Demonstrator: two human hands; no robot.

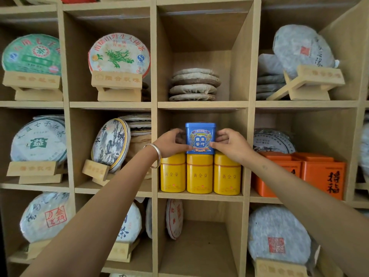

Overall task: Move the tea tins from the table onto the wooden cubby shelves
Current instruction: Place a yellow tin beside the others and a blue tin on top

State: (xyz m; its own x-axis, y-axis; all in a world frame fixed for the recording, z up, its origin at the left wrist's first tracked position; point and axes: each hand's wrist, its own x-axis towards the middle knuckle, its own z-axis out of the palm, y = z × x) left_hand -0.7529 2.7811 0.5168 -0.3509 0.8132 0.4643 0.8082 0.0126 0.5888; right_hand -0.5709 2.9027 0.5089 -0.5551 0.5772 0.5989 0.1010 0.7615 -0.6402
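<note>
A blue tea tin (200, 138) stands upright on top of the middle one of three yellow tea tins (199, 173) in a central cubby of the wooden shelves (153, 104). My left hand (171, 143) grips the blue tin's left side, and my right hand (229, 144) grips its right side, thumbs on the front. A silver bangle (155, 155) sits on my left wrist. The table is out of view.
Two orange tea tins (311, 172) fill the cubby to the right. Round wrapped tea cakes on wooden stands (116, 80) occupy most other cubbies. A stack of tea cakes (193, 84) lies in the cubby above. The cubby below holds one tea cake (174, 217) leaning at its left.
</note>
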